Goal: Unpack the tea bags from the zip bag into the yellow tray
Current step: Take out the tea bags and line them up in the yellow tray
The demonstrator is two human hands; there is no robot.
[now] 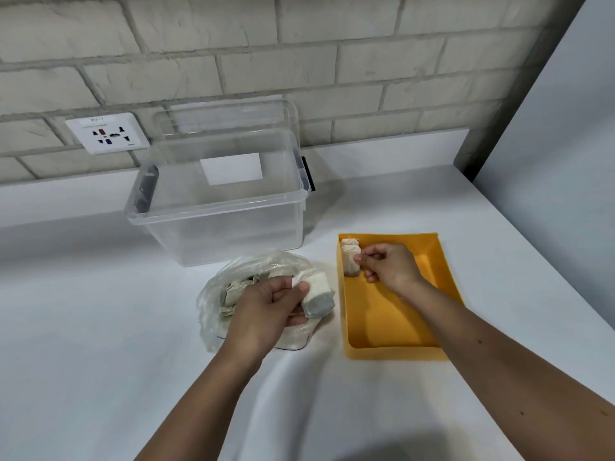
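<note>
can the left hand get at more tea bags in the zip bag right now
Probably not yet: the left hand already holds a tea bag in its fingers, though the zip bag lies open beneath it.

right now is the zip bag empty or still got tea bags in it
Not empty: several tea bags show inside the zip bag.

Left hand (263, 304) is gripping one tea bag (317, 296) above the open zip bag (213, 304) lying on the white bench (100, 327); right hand (389, 266) is pinching an upright tea bag (351, 261) in the yellow tray (392, 351), beside another tea bag at the far-left corner (349, 241)
</note>
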